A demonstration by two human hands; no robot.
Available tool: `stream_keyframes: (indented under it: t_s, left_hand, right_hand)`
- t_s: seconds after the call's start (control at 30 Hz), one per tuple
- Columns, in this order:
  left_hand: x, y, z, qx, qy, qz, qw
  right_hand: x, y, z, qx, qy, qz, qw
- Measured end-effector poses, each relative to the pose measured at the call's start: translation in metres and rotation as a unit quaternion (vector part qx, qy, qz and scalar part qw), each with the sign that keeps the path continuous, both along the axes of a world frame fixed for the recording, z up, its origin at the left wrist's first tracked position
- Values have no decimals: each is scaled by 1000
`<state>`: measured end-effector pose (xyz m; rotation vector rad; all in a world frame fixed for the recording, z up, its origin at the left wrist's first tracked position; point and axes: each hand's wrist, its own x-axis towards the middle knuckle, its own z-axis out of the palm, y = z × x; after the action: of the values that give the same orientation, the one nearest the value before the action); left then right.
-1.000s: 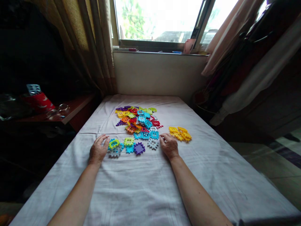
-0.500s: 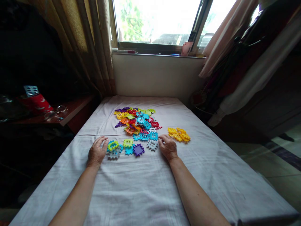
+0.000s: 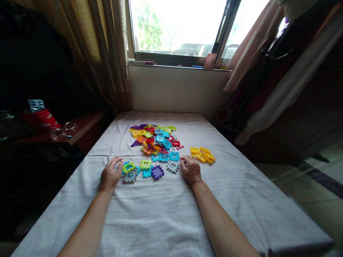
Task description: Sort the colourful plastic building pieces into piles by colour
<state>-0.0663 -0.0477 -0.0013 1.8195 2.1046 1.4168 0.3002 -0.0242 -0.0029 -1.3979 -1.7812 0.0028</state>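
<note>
My left hand [image 3: 111, 174] rests on the sheet with thumb and fingers apart, holding nothing, beside a lime green piece [image 3: 128, 167] and a grey piece [image 3: 130, 176]. My right hand [image 3: 190, 169] lies with loosely bent, parted fingers just right of a light grey square piece [image 3: 173, 166]; nothing shows in it. Between the hands are a purple piece [image 3: 157, 172], a lime square [image 3: 145, 164] and a blue piece [image 3: 147, 173]. Behind them spreads a mixed heap of coloured pieces [image 3: 152, 138]. Several yellow pieces [image 3: 203, 155] lie to the right of my right fingers.
A pale sheet [image 3: 155, 221] covers the table. On a brown side table [image 3: 88, 125] at the left are a red container [image 3: 41, 119] and glasses [image 3: 64, 131]. Clothes [image 3: 268, 103] hang at the right. Ahead, a pink cup [image 3: 210, 60] stands on the windowsill.
The view has shifted slightly. Both hands and the pieces keep nearly the same places relative to each other.
</note>
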Motion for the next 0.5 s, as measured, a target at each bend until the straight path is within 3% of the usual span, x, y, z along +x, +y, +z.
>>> stream_keyframes:
  t_s: [0.5]
  left_hand:
    - [0,1,1,2,9,4,1000]
  right_hand:
    - [3,-1,-1,-17,6,-10,1000]
